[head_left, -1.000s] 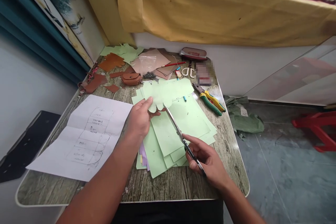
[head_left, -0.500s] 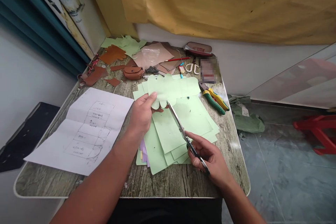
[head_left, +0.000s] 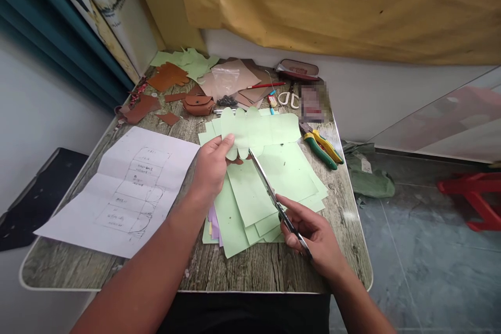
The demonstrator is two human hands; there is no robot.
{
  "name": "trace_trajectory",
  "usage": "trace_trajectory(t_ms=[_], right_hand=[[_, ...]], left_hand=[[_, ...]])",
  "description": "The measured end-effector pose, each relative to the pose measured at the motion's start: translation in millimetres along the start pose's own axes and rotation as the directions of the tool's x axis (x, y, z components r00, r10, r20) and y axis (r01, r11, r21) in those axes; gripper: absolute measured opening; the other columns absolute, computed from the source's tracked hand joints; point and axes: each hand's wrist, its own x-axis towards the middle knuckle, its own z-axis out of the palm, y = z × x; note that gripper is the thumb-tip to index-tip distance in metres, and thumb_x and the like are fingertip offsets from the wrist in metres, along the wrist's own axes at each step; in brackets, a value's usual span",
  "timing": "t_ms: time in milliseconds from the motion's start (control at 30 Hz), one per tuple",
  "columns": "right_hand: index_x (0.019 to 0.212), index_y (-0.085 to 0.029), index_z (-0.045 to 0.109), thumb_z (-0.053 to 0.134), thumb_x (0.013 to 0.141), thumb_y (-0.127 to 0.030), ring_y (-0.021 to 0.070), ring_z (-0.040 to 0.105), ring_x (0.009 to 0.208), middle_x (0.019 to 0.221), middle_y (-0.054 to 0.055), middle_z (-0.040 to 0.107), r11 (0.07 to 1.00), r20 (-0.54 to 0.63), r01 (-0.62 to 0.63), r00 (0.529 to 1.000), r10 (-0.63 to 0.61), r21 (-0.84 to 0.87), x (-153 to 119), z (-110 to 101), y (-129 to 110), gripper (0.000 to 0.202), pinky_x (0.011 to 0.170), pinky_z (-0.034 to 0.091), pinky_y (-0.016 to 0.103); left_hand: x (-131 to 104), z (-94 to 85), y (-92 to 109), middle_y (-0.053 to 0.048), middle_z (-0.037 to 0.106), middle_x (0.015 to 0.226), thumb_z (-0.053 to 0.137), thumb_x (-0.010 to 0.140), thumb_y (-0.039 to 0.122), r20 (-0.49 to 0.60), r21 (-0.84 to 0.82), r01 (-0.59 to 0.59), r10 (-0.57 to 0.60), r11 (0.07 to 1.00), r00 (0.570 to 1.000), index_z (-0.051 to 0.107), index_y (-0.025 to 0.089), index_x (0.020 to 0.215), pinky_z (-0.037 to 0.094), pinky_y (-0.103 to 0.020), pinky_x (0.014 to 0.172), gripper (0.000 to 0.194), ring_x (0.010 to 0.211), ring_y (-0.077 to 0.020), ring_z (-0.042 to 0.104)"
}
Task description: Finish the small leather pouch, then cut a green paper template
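Between thumb and fingers, my left hand (head_left: 213, 162) pinches a light green paper cutout (head_left: 262, 130) with rounded lobes along both long edges at its left part. My right hand (head_left: 309, 232) grips scissors (head_left: 270, 190), whose long blades point up and left. The blade tips meet the cutout's lower edge, just right of a lobe near my left fingers. Beneath lies a loose stack of green paper sheets (head_left: 254, 203), with purple and yellow corners showing at its left. The scissors' handles are mostly hidden in my right hand.
A folded white sheet with a pencil drawing (head_left: 117, 193) lies at left. Green-and-yellow pliers (head_left: 321, 146) rest near the table's right edge. Toward the back are a brown leather pouch (head_left: 198, 105), leather scraps (head_left: 167, 77), white-handled scissors (head_left: 288, 99), a red pencil (head_left: 266, 85) and a case (head_left: 297, 69).
The view has shifted slightly. Both hands, the cutout and the scissors keep nearly the same positions, with the blade tips still at the cutout's lower edge.
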Motion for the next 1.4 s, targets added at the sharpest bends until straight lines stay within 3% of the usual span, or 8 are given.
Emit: trace_trajectory(t_ms=[467,1400], right_hand=[[0.145,-0.034,0.076,0.095,0.087,-0.038,0.0113,0.039,0.062,0.074,-0.004,0.051,1.0,0.019,-0.004,1.0,0.004,0.012,-1.7,-1.3,3.2,0.061,0.055,0.035,0.024],[0.148,-0.022,0.074,0.093,0.083,-0.054,0.0135,0.037,0.062,0.074,-0.002,0.05,0.989,-0.024,-0.059,0.998,0.056,-0.137,-2.9,-1.2,-2.4,0.074,0.055,0.039,0.028]], left_hand=[[2.7,-1.9,-2.2,-0.005,0.073,0.083,0.079,0.092,0.045,-0.014,0.009,-0.011,0.012,1.0,1.0,0.075,0.02,0.086,0.057,-0.028,0.06,0.026,0.073,-0.0183,0.068],[2.4,-0.9,-0.9,-0.004,0.072,0.072,0.078,0.091,0.047,0.004,0.037,-0.018,0.018,0.999,1.0,0.072,0.022,0.08,0.057,-0.031,0.061,0.029,0.069,-0.0199,0.069]])
